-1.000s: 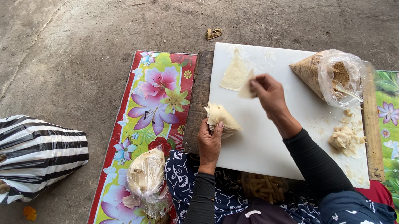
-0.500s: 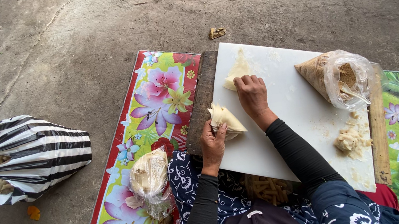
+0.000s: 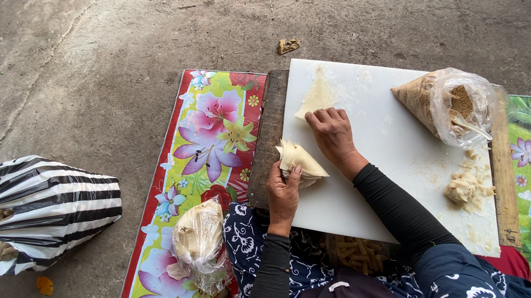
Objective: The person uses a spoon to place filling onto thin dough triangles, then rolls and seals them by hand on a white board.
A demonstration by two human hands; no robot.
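A folded pastry triangle (image 3: 299, 160) is pinched in the left hand (image 3: 283, 193) at the white board's (image 3: 380, 174) left edge; a flat wrapper (image 3: 316, 97) is pressed by the right hand's (image 3: 331, 134) fingers. A clear filling bag (image 3: 450, 106) lies right.

Under both hands, smooth matt white plastic cutting board (image 3: 387, 173), dusted with pale flour. Beside the left hand (image 3: 284, 195), glossy floral plastic mat (image 3: 208, 136) and dark rough wooden plank (image 3: 267, 138). Beyond the right hand (image 3: 333, 134), clear crinkled plastic bag (image 3: 446, 106). All around, rough grey concrete floor (image 3: 126, 44).
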